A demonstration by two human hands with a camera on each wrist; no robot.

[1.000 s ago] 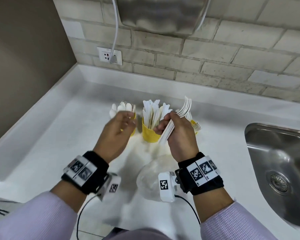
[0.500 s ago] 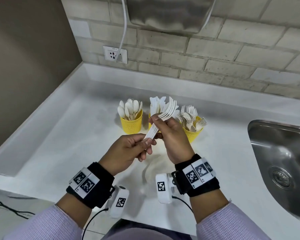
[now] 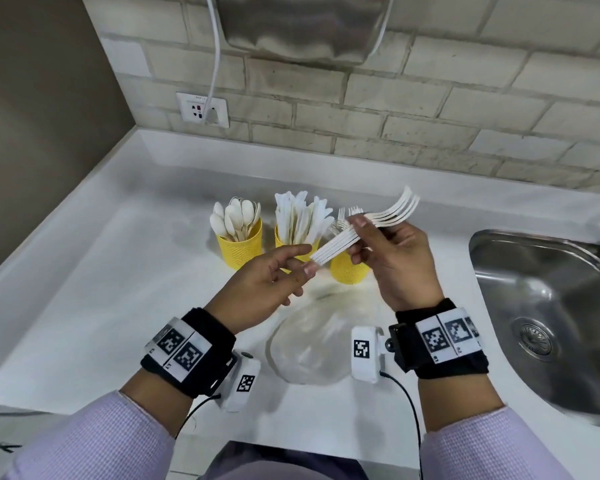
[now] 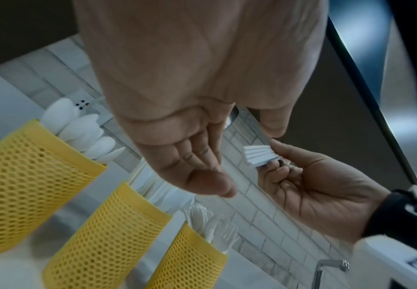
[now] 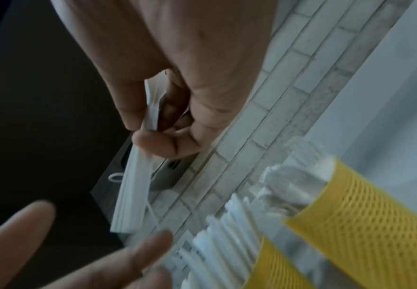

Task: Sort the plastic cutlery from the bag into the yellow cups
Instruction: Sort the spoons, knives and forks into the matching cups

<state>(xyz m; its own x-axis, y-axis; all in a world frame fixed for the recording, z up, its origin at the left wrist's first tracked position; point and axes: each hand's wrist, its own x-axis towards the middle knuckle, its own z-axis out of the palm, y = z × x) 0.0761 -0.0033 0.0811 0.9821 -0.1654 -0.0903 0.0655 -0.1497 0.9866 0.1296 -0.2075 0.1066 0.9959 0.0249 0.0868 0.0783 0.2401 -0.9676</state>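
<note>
On the white surface (image 3: 84,271) lies a clear, floppy plastic bag (image 3: 309,344), looking empty. Three yellow mesh cups (image 3: 243,247) hold cutlery. The right hand (image 3: 395,261) pinches a stack of white plastic forks (image 3: 371,223) mid-handle — light, stiff, slippery. The left hand (image 3: 267,289) is loose, fingertips at the handle ends — holding nothing.

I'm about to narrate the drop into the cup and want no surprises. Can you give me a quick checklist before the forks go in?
1. Stack of forks held firmly by the right hand: ok.
2. Left hand clear of the stack: cannot tell; its fingertips lie at the handle ends.
3. Fork cup upright: ok.
4. Room left in the fork cup: cannot tell, hands hide it.
5. Spoon cup and knife cup hold only their own kind: ok.
6. Bag emptied: cannot tell.
</note>
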